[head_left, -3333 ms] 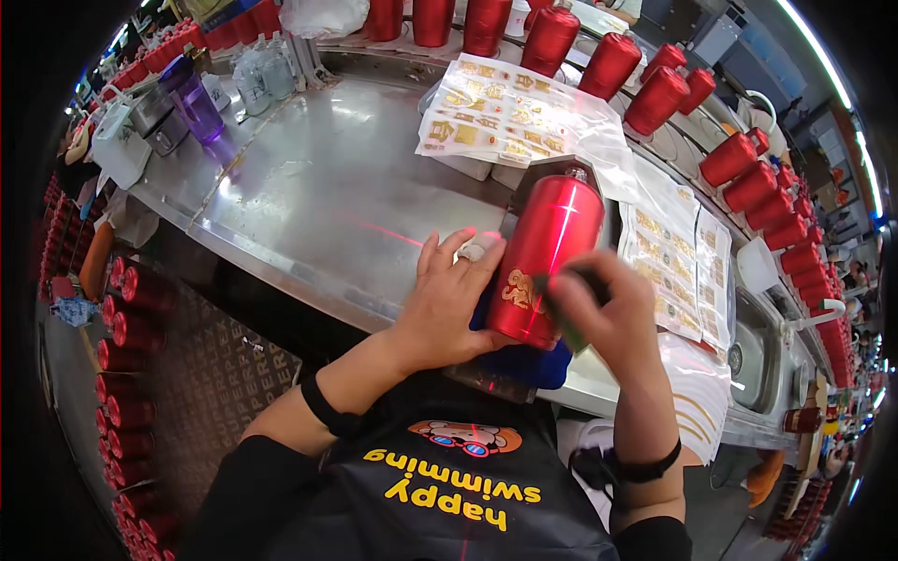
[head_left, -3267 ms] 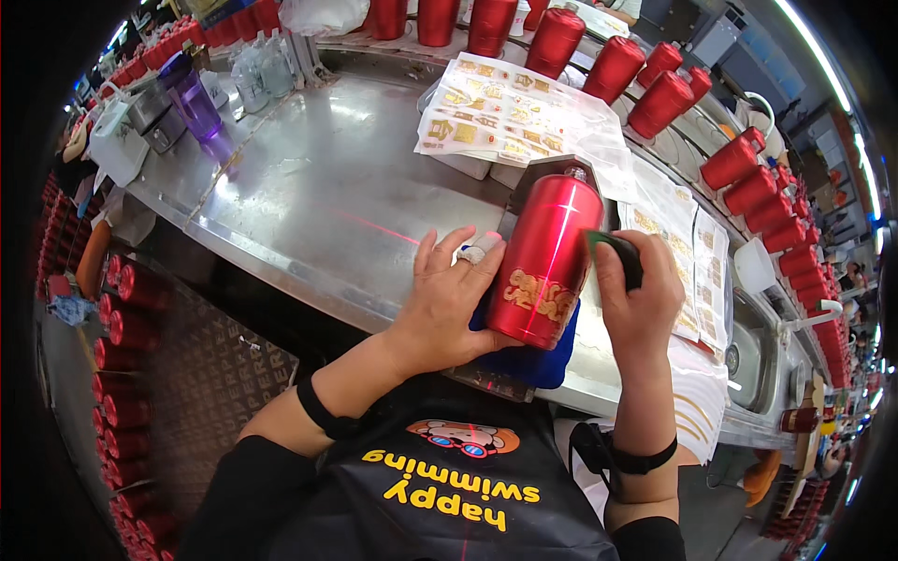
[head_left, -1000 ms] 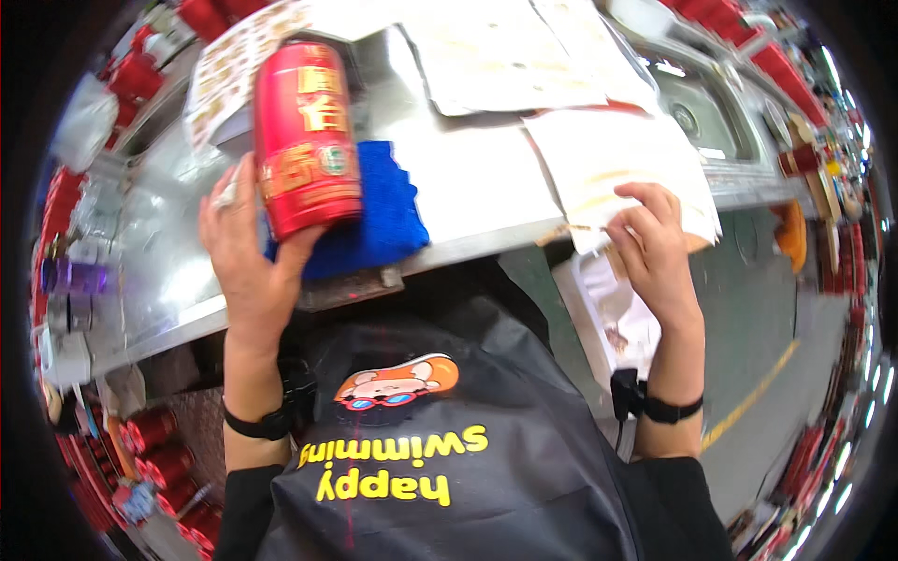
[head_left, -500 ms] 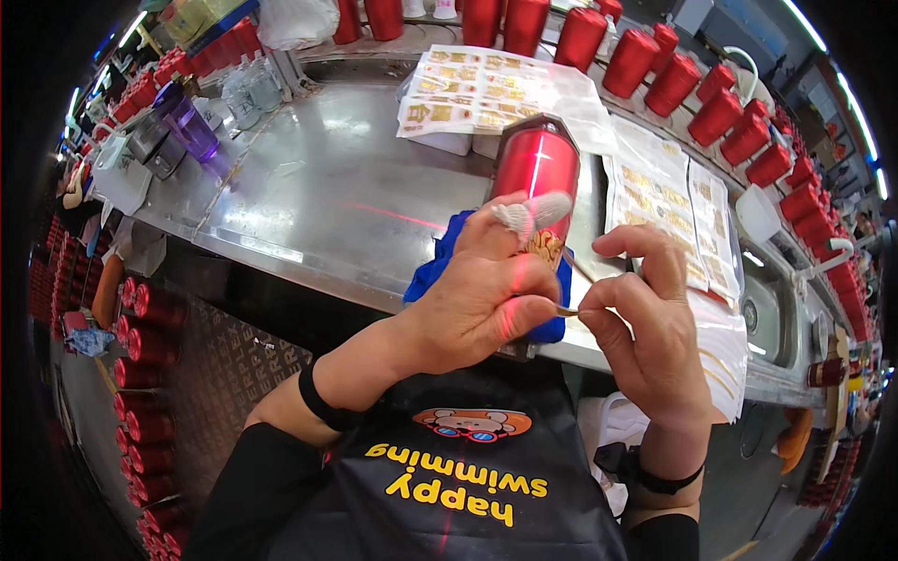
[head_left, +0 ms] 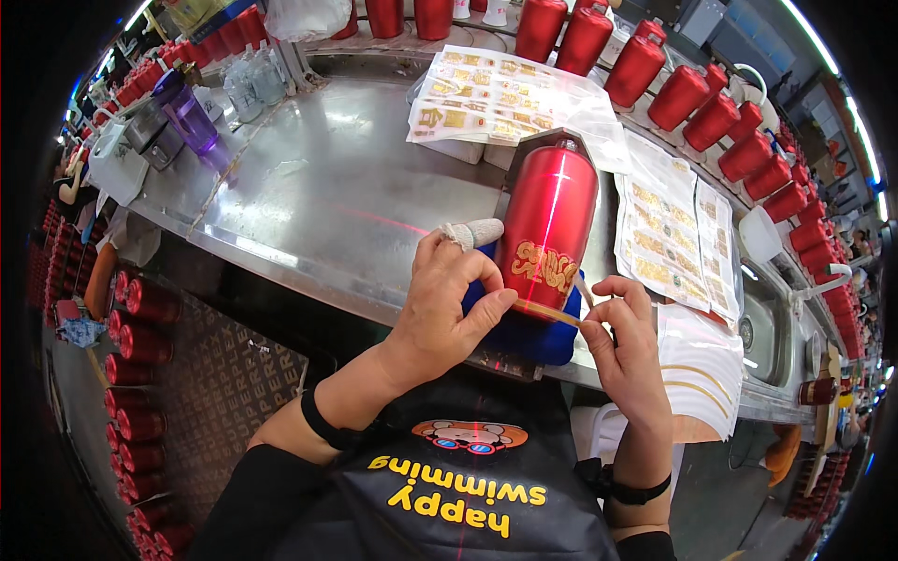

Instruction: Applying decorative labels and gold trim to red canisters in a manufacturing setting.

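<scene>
A shiny red bottle (head_left: 550, 210) with a gold ornamental pattern lies tilted with its neck away from me, partly in a dark holder. Its near end is over a blue cloth (head_left: 531, 338). A thin gold strip (head_left: 552, 313) runs across this end, between my two hands. My left hand (head_left: 435, 304) pinches the strip's left end between thumb and finger; a white cover is wrapped on one of its fingers. On the other side, my right hand (head_left: 629, 346) pinches the strip's right end with thumb and index finger.
Sheets of gold decals (head_left: 505, 98) lie behind the bottle, and more decal sheets (head_left: 669, 224) lie to its right. Nearer is a white sheet (head_left: 702, 374) with curved gold strips. A sink (head_left: 767, 327) is at right, a purple bottle (head_left: 192, 122) at left. Red bottles (head_left: 678, 98) line the far shelf.
My hands have moved apart and the strip now shows stretched between them. The left hand has come off the bottle's front, so its gold pattern shows. The view has shifted slightly.
</scene>
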